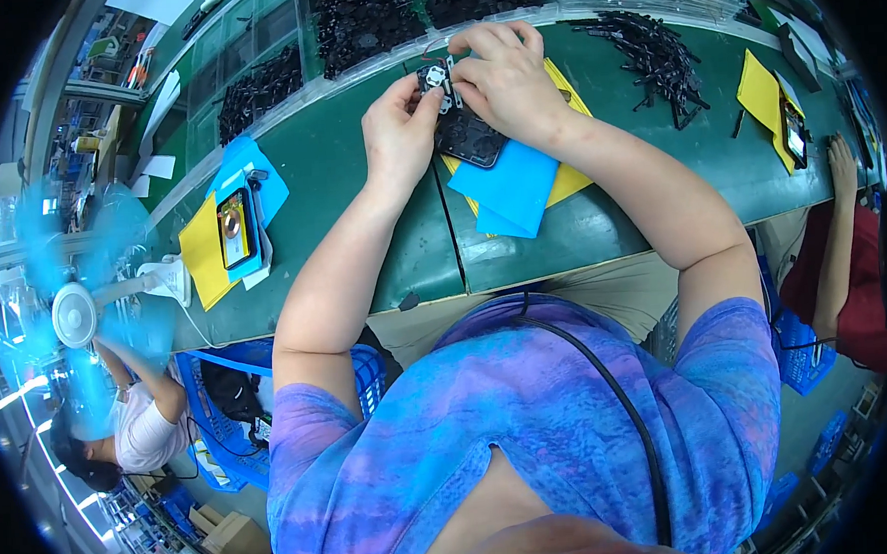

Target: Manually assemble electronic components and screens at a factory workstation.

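Note:
At the far middle of the green table [403, 249] both my hands are close together over a small electronic assembly. My left hand [402, 128] grips a small black part with white pieces [435, 76], its thumb lying on top. My right hand [512, 84] is bent over the part's right side, fingers pinched; what they hold is hidden. A thin reddish wire shows behind the part. Just below the fingers lies a flat black casing [469, 139], partly covered by the hands. Beneath it are a blue sheet [509, 190] and a yellow sheet [570, 182].
A heap of thin black parts [652, 65] lies at the back right. Clear trays [305, 45] of black pieces line the back. A device with a coppery disc [233, 227] rests on sheets at left, near a clip-on fan [74, 315]. Co-workers sit on both sides.

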Demonstrator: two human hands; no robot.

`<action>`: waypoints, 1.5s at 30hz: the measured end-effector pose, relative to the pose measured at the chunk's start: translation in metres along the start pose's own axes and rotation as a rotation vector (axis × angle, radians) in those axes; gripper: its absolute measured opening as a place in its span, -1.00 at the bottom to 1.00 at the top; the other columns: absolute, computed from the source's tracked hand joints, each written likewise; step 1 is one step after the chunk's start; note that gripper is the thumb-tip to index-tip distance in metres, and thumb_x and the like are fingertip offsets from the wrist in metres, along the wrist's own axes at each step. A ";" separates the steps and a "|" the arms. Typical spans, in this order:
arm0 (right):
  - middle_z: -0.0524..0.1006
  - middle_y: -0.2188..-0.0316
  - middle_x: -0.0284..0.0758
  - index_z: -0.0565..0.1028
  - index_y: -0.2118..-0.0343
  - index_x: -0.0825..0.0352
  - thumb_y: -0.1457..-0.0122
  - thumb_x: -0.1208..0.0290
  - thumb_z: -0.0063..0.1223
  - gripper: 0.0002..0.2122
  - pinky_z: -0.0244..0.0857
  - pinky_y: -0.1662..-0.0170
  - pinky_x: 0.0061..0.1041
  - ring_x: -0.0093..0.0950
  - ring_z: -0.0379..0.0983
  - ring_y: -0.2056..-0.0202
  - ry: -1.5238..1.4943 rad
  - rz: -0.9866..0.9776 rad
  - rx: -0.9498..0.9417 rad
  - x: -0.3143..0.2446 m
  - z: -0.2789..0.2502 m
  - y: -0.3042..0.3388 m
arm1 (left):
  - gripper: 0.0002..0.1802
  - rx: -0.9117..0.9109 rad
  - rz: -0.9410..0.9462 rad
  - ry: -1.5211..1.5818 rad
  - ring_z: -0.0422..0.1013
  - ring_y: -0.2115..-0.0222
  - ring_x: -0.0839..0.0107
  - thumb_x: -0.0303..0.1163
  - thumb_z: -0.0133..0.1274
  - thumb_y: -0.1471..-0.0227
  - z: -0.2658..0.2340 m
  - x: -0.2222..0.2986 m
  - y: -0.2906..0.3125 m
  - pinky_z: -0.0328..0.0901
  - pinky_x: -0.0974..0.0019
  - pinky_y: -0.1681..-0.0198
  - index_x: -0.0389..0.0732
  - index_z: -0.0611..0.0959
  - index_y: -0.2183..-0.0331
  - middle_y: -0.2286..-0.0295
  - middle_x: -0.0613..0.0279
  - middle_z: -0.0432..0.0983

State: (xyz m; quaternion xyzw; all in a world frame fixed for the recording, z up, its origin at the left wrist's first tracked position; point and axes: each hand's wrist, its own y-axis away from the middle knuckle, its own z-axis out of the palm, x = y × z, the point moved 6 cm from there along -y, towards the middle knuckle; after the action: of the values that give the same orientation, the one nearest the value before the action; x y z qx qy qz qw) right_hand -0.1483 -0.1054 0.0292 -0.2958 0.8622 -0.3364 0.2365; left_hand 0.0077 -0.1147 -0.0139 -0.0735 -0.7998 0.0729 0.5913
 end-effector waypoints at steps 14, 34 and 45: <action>0.46 0.04 -0.35 0.63 0.40 0.15 -0.01 0.28 0.31 -0.87 0.03 -0.17 -0.19 -0.34 0.34 -0.10 -0.150 0.336 -0.133 0.026 0.014 0.009 | -0.77 -0.054 -0.167 0.388 0.45 0.37 0.65 -0.56 0.06 -0.16 0.008 -0.009 0.001 0.32 0.53 0.31 -0.35 0.61 0.12 0.32 0.29 0.61; 0.52 0.05 -0.40 0.64 0.46 0.17 0.01 0.34 0.29 -0.92 -0.01 -0.20 -0.16 -0.35 0.37 -0.07 -0.135 0.276 -0.137 0.019 0.009 0.009 | -0.75 -0.094 -0.249 0.227 0.47 0.33 0.63 -0.56 0.04 -0.19 0.010 -0.009 0.002 0.34 0.53 0.24 -0.39 0.57 0.08 0.28 0.26 0.60; 0.48 -0.04 -0.42 0.67 0.40 0.14 0.02 0.27 0.33 -0.86 -0.02 -0.21 -0.18 -0.36 0.33 -0.12 -0.183 0.422 -0.171 0.037 0.013 0.011 | -0.77 -0.085 -0.213 0.354 0.45 0.36 0.65 -0.57 0.05 -0.17 0.013 -0.007 0.003 0.32 0.54 0.29 -0.37 0.58 0.10 0.32 0.28 0.60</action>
State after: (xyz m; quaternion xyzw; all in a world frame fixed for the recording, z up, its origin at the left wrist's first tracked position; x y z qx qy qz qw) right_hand -0.1704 -0.1293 0.0051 -0.1573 0.9051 -0.1773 0.3529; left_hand -0.0023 -0.1137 -0.0248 -0.0251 -0.6890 -0.0377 0.7233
